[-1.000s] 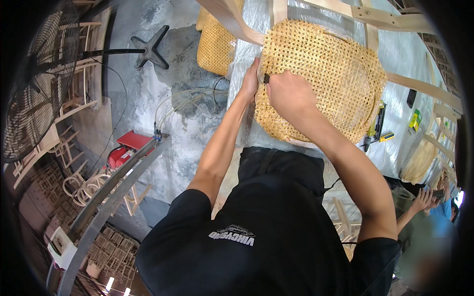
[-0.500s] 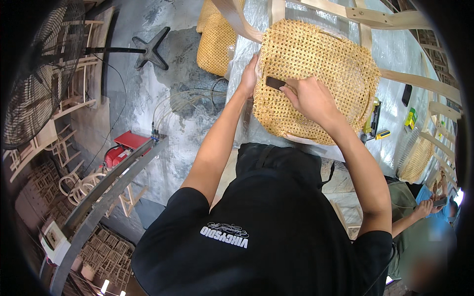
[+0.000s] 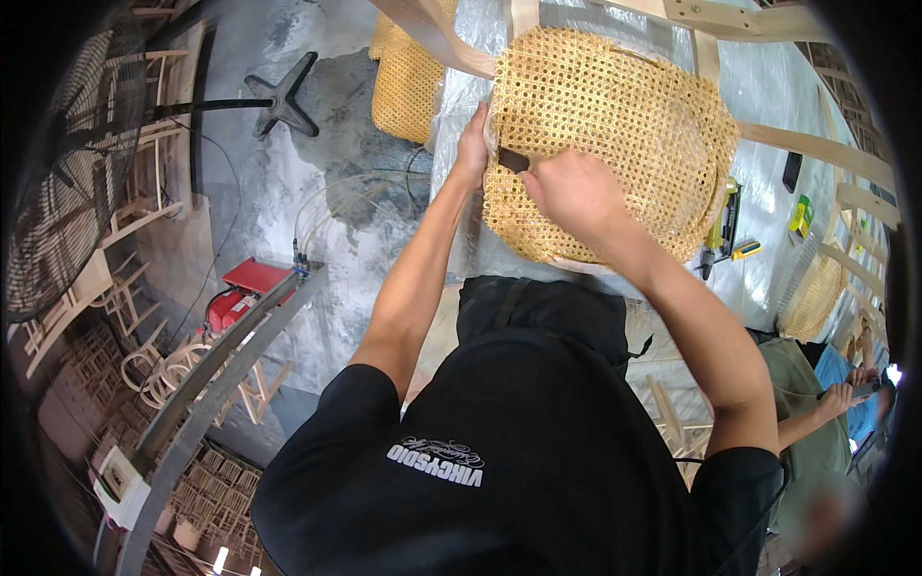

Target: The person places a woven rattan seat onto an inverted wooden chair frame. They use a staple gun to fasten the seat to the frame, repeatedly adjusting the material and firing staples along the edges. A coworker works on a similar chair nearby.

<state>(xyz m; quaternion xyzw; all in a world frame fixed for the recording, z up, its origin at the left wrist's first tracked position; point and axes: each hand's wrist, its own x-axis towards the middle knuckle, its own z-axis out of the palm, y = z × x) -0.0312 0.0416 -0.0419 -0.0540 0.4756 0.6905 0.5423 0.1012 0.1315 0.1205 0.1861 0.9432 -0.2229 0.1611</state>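
A sheet of woven cane webbing lies over the seat of a pale wooden chair frame, its cut edges ragged. At the seat's left edge, my left hand is closed on the rim, with some fingers hidden beneath. My right hand is closed round a dark, flat, rectangular hand tool. The tool's end presses on the cane near the left rim, close to my left hand.
Right of the chair lie a yellow-and-black nail gun, a yellow-handled tool, a phone and a green box. More cane webbing stands at the left. A co-worker is at the right; a fan is far left.
My right hand and the dark tool have moved left across the cane to the seat's left rim. My left hand keeps its hold there. The view has shifted slightly.
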